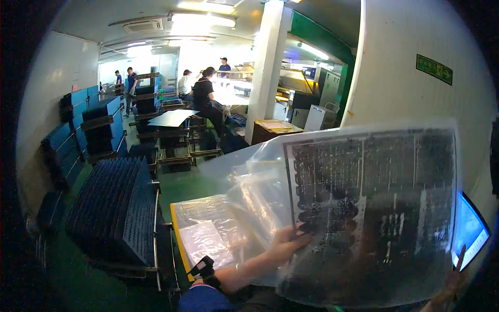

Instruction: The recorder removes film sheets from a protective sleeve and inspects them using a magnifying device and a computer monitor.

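Observation:
A large translucent film sheet printed with a dark dense pattern stands raised in front of me on the right. My left hand pinches its left side, thumb and fingers closed at the edge. Behind that hand, more clear plastic hangs in loose folds. At the far right, my right hand has its index finger stretched up over the lower part of a lit blue-white screen; whether it touches the glass I cannot tell. Its other fingers are dim and partly hidden.
Below my left forearm, a yellow-edged board bears plastic-covered papers. Racks of dark upright panels stand on the left. A pale flat panel lies farther back. Several people are near a bright table by a white pillar.

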A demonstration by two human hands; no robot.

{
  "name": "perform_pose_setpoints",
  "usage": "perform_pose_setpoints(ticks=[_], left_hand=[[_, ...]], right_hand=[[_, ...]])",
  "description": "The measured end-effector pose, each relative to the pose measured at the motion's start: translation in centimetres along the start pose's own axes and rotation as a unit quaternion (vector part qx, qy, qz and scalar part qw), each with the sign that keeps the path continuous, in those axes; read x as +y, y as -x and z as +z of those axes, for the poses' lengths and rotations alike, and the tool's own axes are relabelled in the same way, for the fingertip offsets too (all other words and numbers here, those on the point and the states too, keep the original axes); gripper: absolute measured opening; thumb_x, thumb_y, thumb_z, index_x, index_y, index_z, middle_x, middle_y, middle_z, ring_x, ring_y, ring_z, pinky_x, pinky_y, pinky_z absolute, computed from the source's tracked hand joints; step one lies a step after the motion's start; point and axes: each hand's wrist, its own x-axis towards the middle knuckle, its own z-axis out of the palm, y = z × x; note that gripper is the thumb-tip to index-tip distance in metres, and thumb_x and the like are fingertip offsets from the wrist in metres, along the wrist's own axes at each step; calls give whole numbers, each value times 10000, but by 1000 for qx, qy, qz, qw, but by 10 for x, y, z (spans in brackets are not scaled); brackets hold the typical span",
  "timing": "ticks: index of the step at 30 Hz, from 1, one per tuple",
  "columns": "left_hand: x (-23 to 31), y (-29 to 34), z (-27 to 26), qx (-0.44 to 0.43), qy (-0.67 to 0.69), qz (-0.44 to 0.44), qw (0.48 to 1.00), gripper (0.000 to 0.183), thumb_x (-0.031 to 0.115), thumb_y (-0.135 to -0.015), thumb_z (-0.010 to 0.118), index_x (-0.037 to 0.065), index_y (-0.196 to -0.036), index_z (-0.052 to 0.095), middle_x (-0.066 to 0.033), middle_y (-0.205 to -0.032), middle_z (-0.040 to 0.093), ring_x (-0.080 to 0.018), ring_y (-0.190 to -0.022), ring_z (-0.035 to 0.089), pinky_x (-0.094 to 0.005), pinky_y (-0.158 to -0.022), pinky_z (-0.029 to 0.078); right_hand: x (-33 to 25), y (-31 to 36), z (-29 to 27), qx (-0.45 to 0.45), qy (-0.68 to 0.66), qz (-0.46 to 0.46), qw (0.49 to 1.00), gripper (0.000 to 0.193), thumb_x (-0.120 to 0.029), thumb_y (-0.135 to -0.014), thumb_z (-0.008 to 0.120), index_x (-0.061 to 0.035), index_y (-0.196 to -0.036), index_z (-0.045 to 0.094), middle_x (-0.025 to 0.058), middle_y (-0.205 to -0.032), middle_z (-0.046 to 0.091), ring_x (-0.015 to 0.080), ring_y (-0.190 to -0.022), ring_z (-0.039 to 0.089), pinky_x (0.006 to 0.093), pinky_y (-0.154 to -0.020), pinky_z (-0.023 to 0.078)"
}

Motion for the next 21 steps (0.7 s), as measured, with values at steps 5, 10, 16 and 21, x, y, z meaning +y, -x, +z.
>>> perform_pose_setpoints(ticks=[5, 10, 16, 21], left_hand=[[-36, 13, -16, -73, 88, -94, 989, 271, 123, -819, 615, 15, -1063, 571, -25, -923, 620, -72, -779, 562, -209, -650, 449], [-60, 15, 7, -123, 45, -106, 986, 275, 147, -821, 614, 23, -1063, 574, -32, -926, 621, -75, -802, 562, -217, -665, 452], [-35, 11, 59, -140, 12, -181, 973, 274, 166, -824, 609, 13, -1049, 581, -40, -946, 614, -89, -828, 551, -236, -728, 436], [-47, -6, 104, -184, 44, -166, 968, 292, 187, -824, 607, 9, -1052, 574, -31, -941, 604, -79, -835, 531, -227, -739, 421]], right_hand=[[-26, -8, 4, -262, -301, 75, 914, 401, -264, -897, 480, 14, -1185, 458, 127, -1164, 481, 229, -1040, 506, 322, -864, 430], [18, -5, -8, -150, -98, 226, 957, 249, -274, -902, 480, -46, -851, 565, -13, -722, 572, 61, -594, 499, 190, -543, 391], [101, 4, -89, -118, 22, 315, 941, 282, -232, -870, 525, -54, -1087, 553, 69, -862, 535, 189, -699, 528, 293, -641, 451], [111, 22, -109, -45, 197, 133, 970, 167, -197, -889, 477, -47, -815, 479, 3, -688, 428, 120, -576, 426, 260, -540, 367]])
